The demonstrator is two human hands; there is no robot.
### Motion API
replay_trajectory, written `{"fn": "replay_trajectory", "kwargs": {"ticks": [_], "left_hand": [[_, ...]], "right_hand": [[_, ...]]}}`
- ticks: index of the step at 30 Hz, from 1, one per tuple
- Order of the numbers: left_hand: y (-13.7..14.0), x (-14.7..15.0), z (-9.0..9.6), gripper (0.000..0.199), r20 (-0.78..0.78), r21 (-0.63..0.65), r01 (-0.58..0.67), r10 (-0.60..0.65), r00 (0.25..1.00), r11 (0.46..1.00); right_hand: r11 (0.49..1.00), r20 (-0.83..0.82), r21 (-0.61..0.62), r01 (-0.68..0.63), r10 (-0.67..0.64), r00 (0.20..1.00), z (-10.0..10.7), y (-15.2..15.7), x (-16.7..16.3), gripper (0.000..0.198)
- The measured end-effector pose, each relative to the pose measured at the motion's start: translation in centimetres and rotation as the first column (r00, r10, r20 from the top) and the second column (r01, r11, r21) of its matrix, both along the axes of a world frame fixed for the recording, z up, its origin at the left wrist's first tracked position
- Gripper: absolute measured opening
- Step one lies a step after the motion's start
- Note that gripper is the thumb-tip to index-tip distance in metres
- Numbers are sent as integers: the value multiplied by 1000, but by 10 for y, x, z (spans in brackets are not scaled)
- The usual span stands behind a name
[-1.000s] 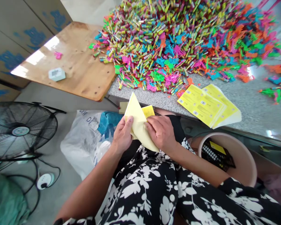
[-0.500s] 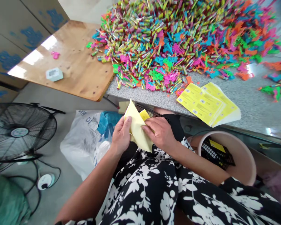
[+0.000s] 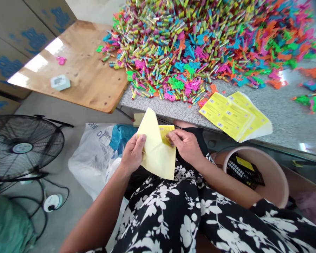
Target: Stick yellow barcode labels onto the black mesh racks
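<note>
Above my lap I hold a yellow sheet (image 3: pixel 156 147), its pale plain side mostly facing me and a flap bent over. A brighter printed part (image 3: pixel 165 130) shows at its right. My left hand (image 3: pixel 133 151) is closed on the left edge, thumb on top. The fingertips of my right hand (image 3: pixel 188 144) pinch the printed part; the exact grip is partly hidden. More yellow printed label sheets (image 3: pixel 226 116) lie in a loose stack at the front edge of the grey speckled table (image 3: pixel 287 116), to the right of my hands.
Across the table spreads a large heap of colourful small tubes and plastic toy guns (image 3: pixel 173 52). On the wooden table (image 3: pixel 86 73) rest a white box-like object (image 3: pixel 60 82) and a pink piece (image 3: pixel 61 60). A fan (image 3: pixel 22 147) stands left; a pinkish bin (image 3: pixel 276 175) stands right.
The yellow sheet has opened wider and shows more of its pale side and printed part. My right hand has shifted slightly right, and my left hand slightly left.
</note>
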State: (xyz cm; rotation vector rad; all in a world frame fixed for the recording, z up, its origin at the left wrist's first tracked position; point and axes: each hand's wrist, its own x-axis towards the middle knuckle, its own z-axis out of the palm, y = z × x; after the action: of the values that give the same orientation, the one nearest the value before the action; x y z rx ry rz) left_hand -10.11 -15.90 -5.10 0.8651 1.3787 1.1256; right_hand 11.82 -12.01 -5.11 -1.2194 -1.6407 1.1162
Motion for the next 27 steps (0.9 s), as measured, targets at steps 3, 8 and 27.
{"fn": "replay_trajectory", "kwargs": {"ticks": [3, 8, 27], "left_hand": [[-4, -4, -1, 54, -9, -22, 10, -10, 1000, 1000], [-7, -5, 0, 54, -45, 6, 50, -49, 998, 999], [1, -82, -17, 32, -110, 3, -360, 358, 927, 933]], "right_hand": [[986, 66, 126, -106, 99, 993, -1, -1, -1, 29], [956, 144, 255, -146, 112, 983, -3, -7, -10, 27], [862, -464, -503, 62, -330, 822, -12, 29, 31, 39]]}}
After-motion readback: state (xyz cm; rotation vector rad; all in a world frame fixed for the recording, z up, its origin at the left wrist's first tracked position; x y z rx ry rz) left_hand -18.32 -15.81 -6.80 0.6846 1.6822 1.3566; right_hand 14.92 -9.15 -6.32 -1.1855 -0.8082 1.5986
